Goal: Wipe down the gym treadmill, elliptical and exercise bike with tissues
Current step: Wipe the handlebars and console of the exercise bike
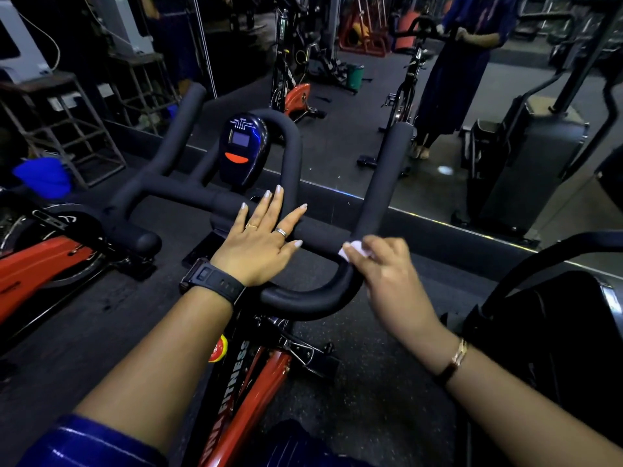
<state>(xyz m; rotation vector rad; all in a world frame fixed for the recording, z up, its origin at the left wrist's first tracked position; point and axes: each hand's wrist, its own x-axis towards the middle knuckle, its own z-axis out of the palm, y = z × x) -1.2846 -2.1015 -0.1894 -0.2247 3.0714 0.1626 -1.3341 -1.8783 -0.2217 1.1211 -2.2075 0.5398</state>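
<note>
You stand in a dim gym with a dark speckled floor (371, 382) and a wall mirror (354, 106) ahead, which reflects more machines. The exercise bike (256, 392), with its red frame, is right below you, and its black padded handlebar (188, 193) crosses the view at the level of your hands.

The tissue (354, 248) sits at the tips of your right hand (387, 271), against the handlebar where the right-side grip bends up from the crossbar. That hand is blurred, so the grip is hard to read, but its fingers look curled and seem to pinch the tissue against the foam. Only a small white crumpled edge of the tissue shows past the fingers.

Your left hand (261, 244) lies flat on the middle of the crossbar, fingers straight and spread, holding nothing. It wears rings and a black watch (212, 279) at the wrist. Just beyond its fingertips rises the bike's console (241, 150), glossy black with a small grey screen and an orange button.
</note>
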